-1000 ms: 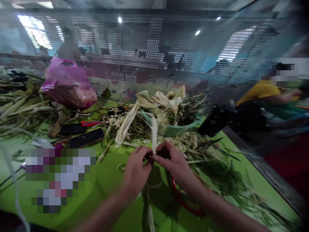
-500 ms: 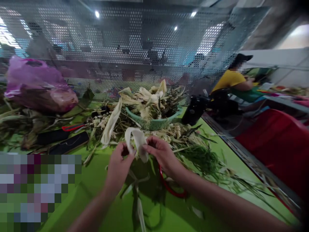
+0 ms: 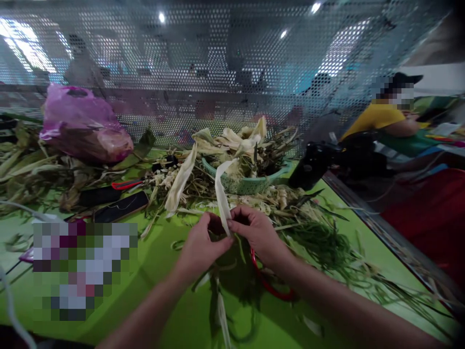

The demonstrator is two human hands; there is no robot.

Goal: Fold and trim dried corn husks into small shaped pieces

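Observation:
A pale strip of corn husk (image 3: 221,194) stands up between my hands, its upper end curling over to the right. My left hand (image 3: 203,245) pinches its lower end between thumb and fingers. Close against it, my right hand (image 3: 259,237) is closed on the same strip a little higher up. Below my right wrist lies a red loop (image 3: 272,290), possibly a scissor handle, partly hidden by the forearm. A thin piece of husk (image 3: 222,315) hangs or lies beneath my hands; which one I cannot tell.
Behind my hands, a green basket (image 3: 247,186) overflows with dried husks. Another husk (image 3: 181,182) leans left of it. Green fibres (image 3: 321,245) lie to the right, a black bottle-like object (image 3: 308,165) behind. A purple bag (image 3: 83,121) stands left. A person in yellow (image 3: 378,118) sits beyond.
The husk strip was bent into an arch between my hands; now it stands more upright, its upper end free. My hands have come closer together. The view has shifted left.

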